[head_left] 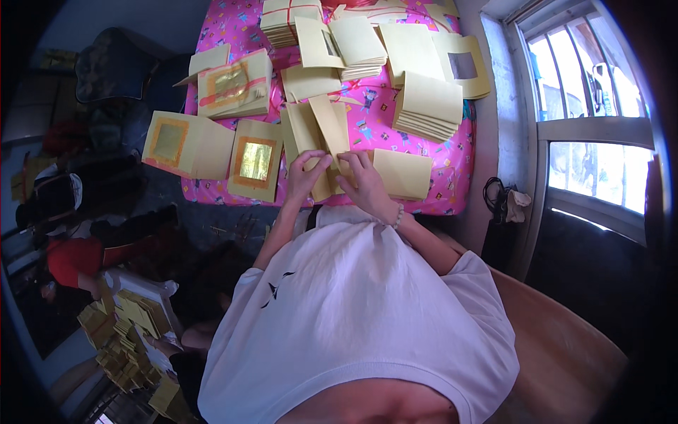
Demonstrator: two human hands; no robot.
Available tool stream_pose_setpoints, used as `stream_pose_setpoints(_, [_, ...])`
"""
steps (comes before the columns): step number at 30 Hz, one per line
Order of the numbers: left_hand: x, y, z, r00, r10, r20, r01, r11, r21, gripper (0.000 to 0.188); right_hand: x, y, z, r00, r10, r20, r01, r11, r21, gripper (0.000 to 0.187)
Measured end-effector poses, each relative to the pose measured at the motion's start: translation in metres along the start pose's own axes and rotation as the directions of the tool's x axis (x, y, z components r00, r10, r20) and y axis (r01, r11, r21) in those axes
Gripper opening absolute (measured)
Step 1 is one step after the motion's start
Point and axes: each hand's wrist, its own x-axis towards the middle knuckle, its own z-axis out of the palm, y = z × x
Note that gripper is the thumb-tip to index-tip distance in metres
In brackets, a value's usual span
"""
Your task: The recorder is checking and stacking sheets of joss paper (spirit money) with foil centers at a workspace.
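Observation:
A folded sheet of yellow paper (327, 121) stands partly raised at the near side of the table, its flaps apart. At its near left edge my left hand (305, 174) pinches the paper between thumb and fingers. My right hand (367, 185), a beaded bracelet at its wrist, grips the fold from the right with bent fingers. A flat yellow sheet (404, 174) lies just right of that hand. Left of my left hand rests a yellow sheet with a shiny gold foil square (256, 161) framed in orange. My fingertips hide part of the fold.
A pink patterned cloth (367, 106) covers the table. Stacks of folded yellow paper (429, 106) stand at right, a tied bundle (281, 25) at the far side. Foil sheets (233, 88) lie left. At lower left, another person in red (74, 263) is near piled yellow papers (131, 353). A window (593, 106) is at right.

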Motion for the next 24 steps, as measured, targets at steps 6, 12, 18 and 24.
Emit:
stream_pose_setpoints(6, [0.005, -0.019, 0.003, 0.991, -0.125, 0.04, 0.125, 0.992, 0.003, 0.035, 0.001, 0.004, 0.007, 1.0, 0.014, -0.019, -0.014, 1.0, -0.013, 0.046])
stream_pose_setpoints(12, [0.005, -0.014, 0.005, 0.987, -0.155, 0.048, 0.155, 0.988, -0.004, 0.026, 0.006, -0.001, 0.004, 0.993, 0.114, 0.024, -0.114, 0.993, -0.013, 0.048])
stream_pose_setpoints(18, [0.005, -0.019, 0.006, 0.984, -0.174, 0.028, 0.175, 0.984, -0.035, 0.03, 0.007, -0.001, 0.007, 0.989, 0.145, 0.026, -0.144, 0.989, -0.04, 0.049])
stream_pose_setpoints(24, [0.005, -0.01, 0.006, 0.977, -0.207, 0.056, 0.212, 0.971, -0.109, 0.028, 0.009, -0.001, 0.007, 0.986, 0.164, 0.037, -0.162, 0.986, -0.048, 0.05])
